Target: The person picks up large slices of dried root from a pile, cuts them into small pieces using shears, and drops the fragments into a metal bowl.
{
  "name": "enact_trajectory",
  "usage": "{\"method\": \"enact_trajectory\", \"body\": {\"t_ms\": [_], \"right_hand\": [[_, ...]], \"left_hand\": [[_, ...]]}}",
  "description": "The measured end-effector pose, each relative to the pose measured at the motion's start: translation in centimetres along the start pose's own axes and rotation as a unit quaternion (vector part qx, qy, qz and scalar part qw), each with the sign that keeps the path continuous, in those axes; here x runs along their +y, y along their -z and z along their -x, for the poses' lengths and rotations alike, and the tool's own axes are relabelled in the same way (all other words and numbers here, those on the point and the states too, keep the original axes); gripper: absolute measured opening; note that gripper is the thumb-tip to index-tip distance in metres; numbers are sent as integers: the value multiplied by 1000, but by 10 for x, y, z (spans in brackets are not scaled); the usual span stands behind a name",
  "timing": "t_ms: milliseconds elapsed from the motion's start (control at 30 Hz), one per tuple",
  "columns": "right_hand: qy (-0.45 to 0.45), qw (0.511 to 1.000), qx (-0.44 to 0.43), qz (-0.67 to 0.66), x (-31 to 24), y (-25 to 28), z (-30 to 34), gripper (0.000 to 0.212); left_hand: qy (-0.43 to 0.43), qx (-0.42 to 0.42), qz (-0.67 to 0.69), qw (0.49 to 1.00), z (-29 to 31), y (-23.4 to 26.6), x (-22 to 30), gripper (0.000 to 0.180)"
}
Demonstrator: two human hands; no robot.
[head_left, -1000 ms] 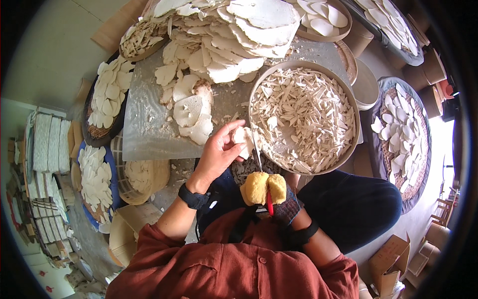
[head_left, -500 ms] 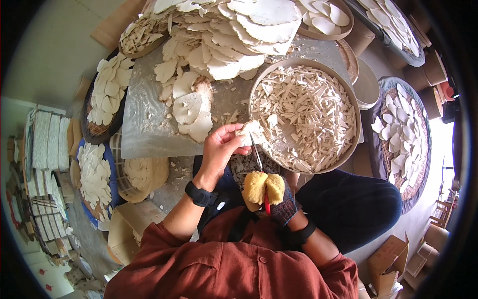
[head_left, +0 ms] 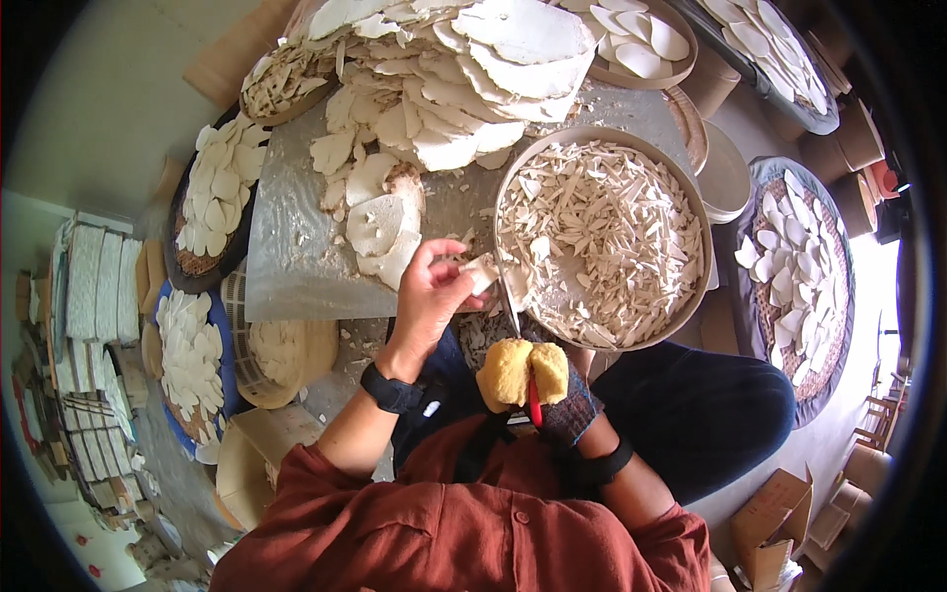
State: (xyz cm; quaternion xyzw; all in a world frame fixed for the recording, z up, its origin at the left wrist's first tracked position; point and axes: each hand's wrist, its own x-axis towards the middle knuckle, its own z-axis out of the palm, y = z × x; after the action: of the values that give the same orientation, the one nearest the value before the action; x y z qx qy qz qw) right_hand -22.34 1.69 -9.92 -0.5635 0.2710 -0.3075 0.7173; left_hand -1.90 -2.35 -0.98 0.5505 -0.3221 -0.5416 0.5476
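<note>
My left hand [head_left: 431,296] is closed, with thumb and fingers pinching a small off-white slice [head_left: 479,271] by the near rim of the round tray. My right hand [head_left: 574,409], in a dark knitted glove, grips scissors [head_left: 511,304] whose red handle is largely covered by yellow sponge padding [head_left: 512,371]. The blades point away from me and lie against the slice's right side. A pale strip [head_left: 518,283] shows just right of the blades, overlapping the tray rim. The round tray [head_left: 703,242] holds many narrow cut strips.
A tall stack of pale slices [head_left: 493,89] stands at the table's back. Loose slices [head_left: 380,229] lie on the plastic-covered tabletop [head_left: 286,266]. Round trays of slices stand left and right, including a blue-edged one [head_left: 229,355]. An open cardboard box [head_left: 774,518] sits lower right.
My left hand's fingers have shifted on the slice, which now shows smaller in the grip. The scissors blades have moved up along it, and a pale strip now shows to their right.
</note>
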Motion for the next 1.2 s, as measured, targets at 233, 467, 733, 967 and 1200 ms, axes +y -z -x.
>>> {"method": "enact_trajectory", "body": {"t_ms": [233, 467, 733, 967, 1200], "right_hand": [[-79, 996, -28, 11, -7, -3, -4, 42], [-5, 983, 5, 184, -29, -12, -14, 28], [33, 989, -45, 136, -38, -21, -7, 46], [-10, 959, -201, 198, -77, -37, -19, 27], [30, 971, -133, 198, -85, -56, -11, 32]], "left_hand": [[-33, 6, 4, 999, -4, 2, -5, 20], [-2, 10, 19, 1000, -1, 25, -4, 20], [-141, 375, -516, 757, 72, 260, 61, 32], [-101, 77, -373, 919, 36, 84, 47, 22], [-197, 16, -433, 879, -4, 20, -23, 16]]}}
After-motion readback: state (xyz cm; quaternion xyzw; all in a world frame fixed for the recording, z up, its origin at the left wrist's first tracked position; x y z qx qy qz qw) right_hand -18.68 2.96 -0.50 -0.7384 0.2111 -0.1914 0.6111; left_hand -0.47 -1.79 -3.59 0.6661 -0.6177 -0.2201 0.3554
